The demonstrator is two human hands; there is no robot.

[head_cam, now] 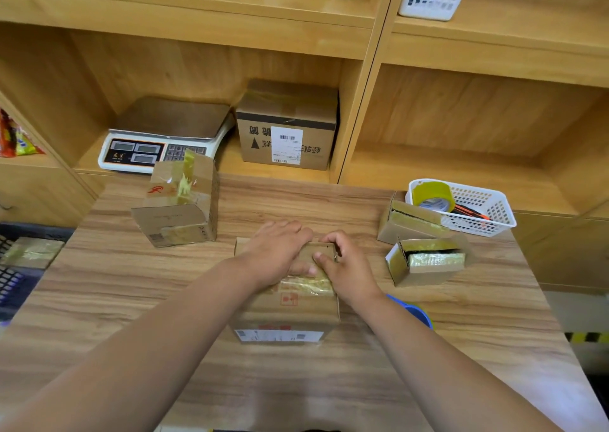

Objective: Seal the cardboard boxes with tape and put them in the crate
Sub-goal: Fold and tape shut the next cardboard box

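- Closing the flaps looks to be the step in hand: the box stands in the middle of the table, with both hands on its top.
- The left hand lies flat, fingers fairly straight, pressing the top down.
- The right hand curls its fingers over the far flap edge, thumb on top, pinching that flap.
- Yellowish tape shows on the near part of the top. I see no strip across the seam, so sealing seems not yet done.
- The next move, as I judge it, calls for one hand to hold the flaps shut while the other fetches tape.
- A tape roll sits in the white basket at the far right of the table.
- The crate is at the left edge, well apart from the box, with a taped box in it.
- Hidden or unclear: the seam lies under the hands. A blue object behind the right forearm is mostly covered, perhaps a dispenser. The crate is largely cut off by the frame.
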